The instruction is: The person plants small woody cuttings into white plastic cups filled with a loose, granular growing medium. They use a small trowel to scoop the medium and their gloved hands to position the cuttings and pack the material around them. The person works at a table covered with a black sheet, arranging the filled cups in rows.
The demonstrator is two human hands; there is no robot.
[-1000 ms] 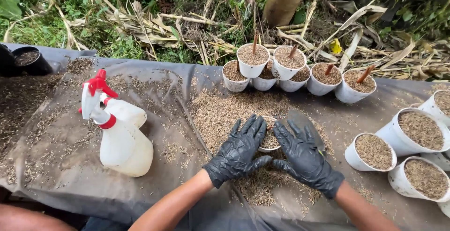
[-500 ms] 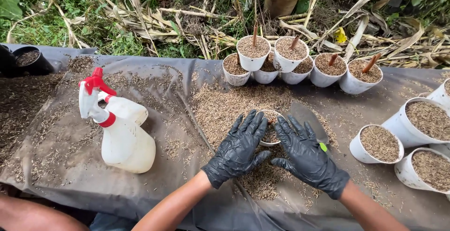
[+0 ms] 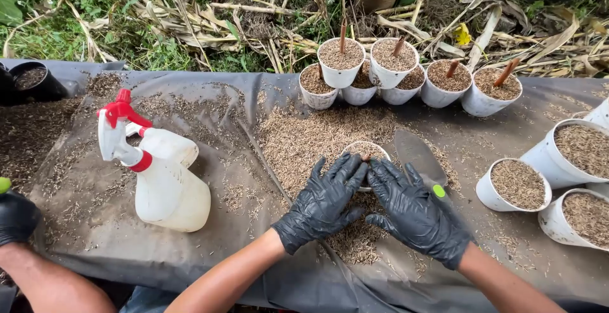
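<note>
A small white cup point(image 3: 364, 151), brim-full of brown husk, sits mid-worktop on a husk pile point(image 3: 317, 138). The gloved left hand point(image 3: 323, 202) and right hand point(image 3: 412, 211) cup it, fingers spread flat, gripping nothing. A trowel point(image 3: 415, 154) lies just beside.

Both hands black-gloved, left hand point(image 3: 322, 200) and right hand point(image 3: 412, 208) side by side, fingers spread

Both black-gloved hands — left hand point(image 3: 323, 202), right hand point(image 3: 412, 211) — cup a small white pot point(image 3: 366, 154) of husk on the grey-sheeted worktop point(image 3: 254, 249). A trowel point(image 3: 415, 154) lies just beside it; a spray bottle point(image 3: 162, 176) stands well to the left — a row of filled pots point(image 3: 406, 81) lines the far edge.
</note>
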